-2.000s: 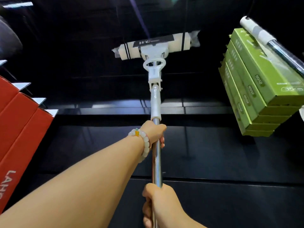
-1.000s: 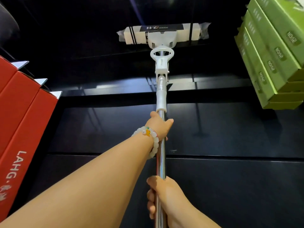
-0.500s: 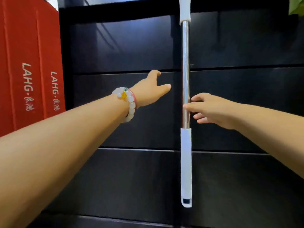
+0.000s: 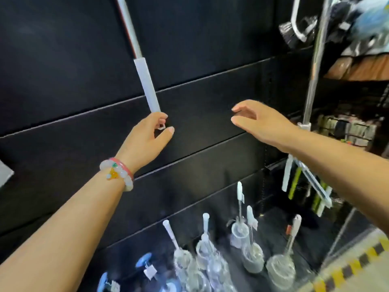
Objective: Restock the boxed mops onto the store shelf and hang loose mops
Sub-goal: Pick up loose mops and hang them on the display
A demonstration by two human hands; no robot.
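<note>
A loose mop hangs against the black wall panel, and only its metal pole and white handle grip (image 4: 146, 87) show; its head is out of view above. My left hand (image 4: 147, 138), with a bead bracelet on its wrist, pinches the bottom tip of that grip between thumb and fingers. My right hand (image 4: 260, 121) hovers to the right of the handle with its fingers spread and relaxed, holding nothing. No boxed mops are in view.
A second mop (image 4: 312, 76) hangs at the right, its flat head low by my right forearm. Several upright mops in clear wrapping (image 4: 250, 247) stand on the floor below. Dark goods fill the shelves (image 4: 347, 131) at the right. A yellow-and-black floor stripe (image 4: 357, 268) runs bottom right.
The view has dropped from the red boxes to the handle's end. My right hand let go of the pole and moved right. My left hand went from open beside the pole to pinching its tip.
</note>
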